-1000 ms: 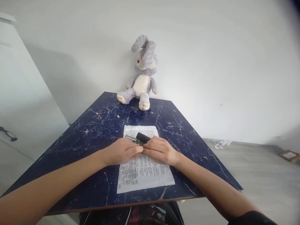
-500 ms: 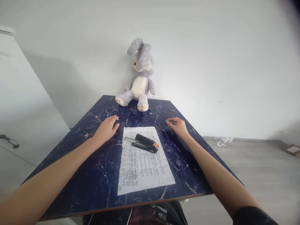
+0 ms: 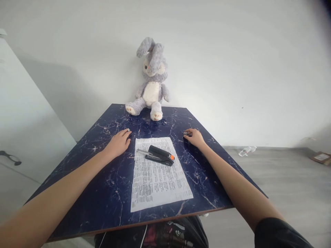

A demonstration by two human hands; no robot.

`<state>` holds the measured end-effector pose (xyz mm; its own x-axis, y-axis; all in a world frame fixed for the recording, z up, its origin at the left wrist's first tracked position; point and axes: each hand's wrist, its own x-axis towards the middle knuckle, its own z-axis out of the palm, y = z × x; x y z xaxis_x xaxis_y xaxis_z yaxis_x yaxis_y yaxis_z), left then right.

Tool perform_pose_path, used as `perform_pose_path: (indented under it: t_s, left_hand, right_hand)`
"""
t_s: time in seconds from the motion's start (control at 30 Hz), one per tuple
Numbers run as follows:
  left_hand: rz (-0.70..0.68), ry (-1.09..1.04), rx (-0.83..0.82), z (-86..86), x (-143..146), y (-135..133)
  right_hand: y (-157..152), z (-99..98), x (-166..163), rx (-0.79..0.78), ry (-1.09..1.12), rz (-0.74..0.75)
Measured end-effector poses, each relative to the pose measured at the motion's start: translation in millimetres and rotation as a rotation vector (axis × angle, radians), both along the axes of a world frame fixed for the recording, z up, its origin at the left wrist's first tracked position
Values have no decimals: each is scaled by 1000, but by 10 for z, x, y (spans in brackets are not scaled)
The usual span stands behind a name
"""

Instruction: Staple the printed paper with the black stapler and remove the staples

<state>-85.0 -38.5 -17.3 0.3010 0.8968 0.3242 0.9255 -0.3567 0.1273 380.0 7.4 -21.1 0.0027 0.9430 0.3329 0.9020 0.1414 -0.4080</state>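
My left hand (image 3: 119,143) rests on the table left of the paper, fingers stretched out and thumb apart. A small pale spot shows at its fingertips; whether it is a nail or an object is unclear. On the right, my right hand (image 3: 194,137) pinches a small grey metallic strip (image 3: 186,133) close to the tabletop, partly hidden by the fingers. Between the hands lies a black stapler (image 3: 160,155) with an orange patch, its metal tray sticking out to the left. Under it is a sheet of printed paper (image 3: 161,189).
The dark blue marbled table (image 3: 108,193) stands against a white wall. A grey plush rabbit (image 3: 152,82) sits at its far edge. To the left is a white cabinet (image 3: 23,113) with a dark handle. Clear plastic (image 3: 247,151) and a cardboard box (image 3: 322,157) lie on the floor.
My right fingers have curled slightly, and the grey strip has tilted and looks darker. My left hand hardly moves. The whole view has shifted slightly.
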Motion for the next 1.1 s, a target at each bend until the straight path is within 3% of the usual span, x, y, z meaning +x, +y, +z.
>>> perform_pose_path:
  t_s: [0.1,0.3,0.47,0.67,0.9,1.1]
  left_hand:
    - [22,27,-71,-14,9,3]
    - [-44,10,-14,17,-9,12]
    - [-18,-3,-134,-65,-22,48]
    - [-86,-36,-32,-64,-28,70]
    - [-19,-25,-123,-29,26,21]
    - [-54,-27,0,77,47,-23]
  right_hand:
    - [8,-6,-6,0,-15,9]
    - [5,-1,-16,-7,-27,20]
    - [-11,14,-26,-7,-36,34]
    - [-15,19,-25,-7,-44,45]
    - [-9,23,-34,-5,-40,51]
    - [-23,40,-38,1,-57,56]
